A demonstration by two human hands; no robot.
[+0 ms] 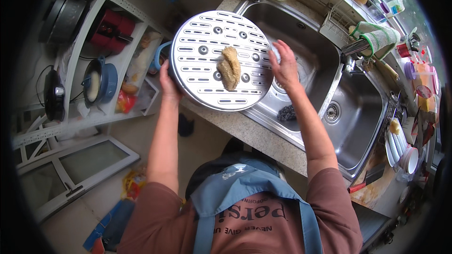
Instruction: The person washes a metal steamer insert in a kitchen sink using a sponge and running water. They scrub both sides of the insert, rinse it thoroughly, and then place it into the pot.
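A round steamer pot with a slotted metal steaming plate (204, 93) across its top is held tilted above the counter edge and the large sink bowl. On the plate lies a tan, folded scrubbing cloth or loofah (230, 70). My left hand (169, 83) grips the pot's left side, below its blue handle (161, 54). At the right rim is my right hand (285, 65), fingers partly spread beside a pale bluish part, perhaps the other handle. Whether it grips that part is unclear. A dark wire scourer (286, 113) sits in the large sink bowl (314, 42).
A smaller sink bowl (356, 113) adjoins on the right, below the faucet (349, 61). Plates (395, 143) and a red-handled knife (357, 187) are further right. To the left stands a shelf (136, 38) with cookware, and a framed glass panel (93, 162) leans low.
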